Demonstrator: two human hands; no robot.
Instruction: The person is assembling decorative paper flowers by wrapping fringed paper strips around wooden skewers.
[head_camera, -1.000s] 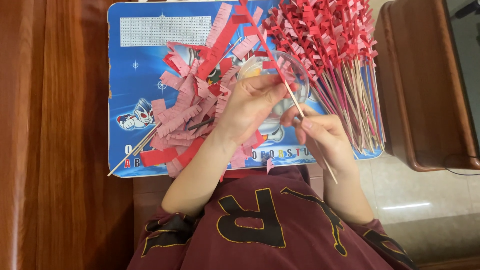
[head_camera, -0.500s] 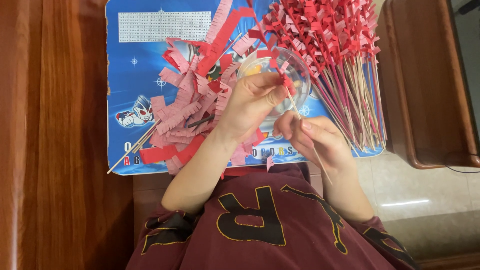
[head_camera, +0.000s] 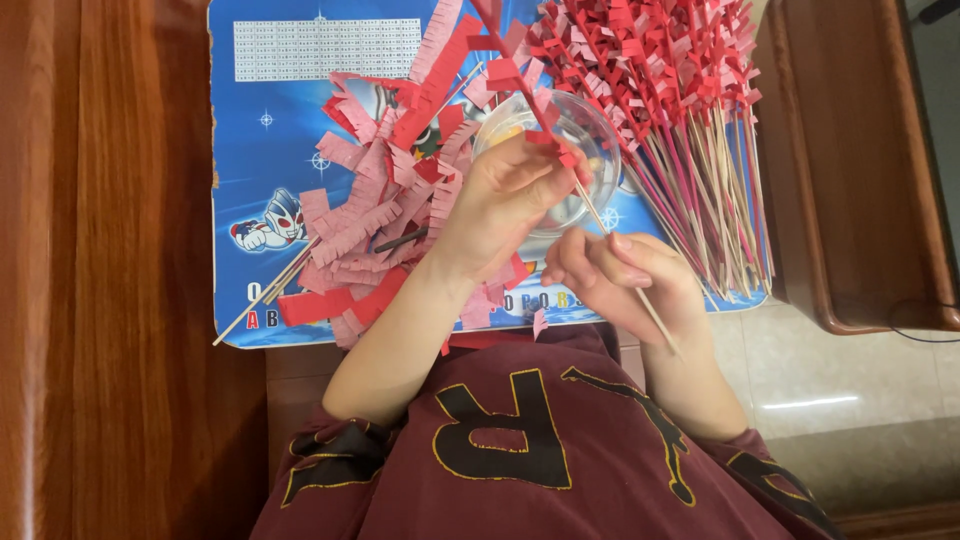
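Far left, the dark wooden counter (head_camera: 110, 270) runs bare-grained up to the edge of a blue cartoon-printed mat (head_camera: 265, 190). A couple of plain wooden sticks (head_camera: 265, 297) lie slanted at the mat's lower left corner, unwrapped. Next along, a loose heap of fringed red and pink paper strips (head_camera: 385, 215) sprawls across the middle of the mat — plenty of stock not yet used, by the look of it.

Now the action: the left hand (head_camera: 500, 205) is closed, its fingers pinched on the red fringed paper at the stick in work (head_camera: 560, 155), right over a clear glass bowl (head_camera: 560, 160) — what the bowl contains, I cannot tell. That stick slants down from the mat's top edge to the person's lap; red fringe winds around its upper part, while the lower part is bare pale wood. So this one looks partly wrapped.

The right hand (head_camera: 625, 285) is closed too, fingers clamped around the bare lower shaft, just below and beside the left hand.

Further right, a big sheaf of finished sticks (head_camera: 680, 110) lies fanned over the mat's right side — red fringe bunched at the tops, bare ends pointing down toward the person. Beyond them, a dark wooden tray-like edge (head_camera: 850, 180).
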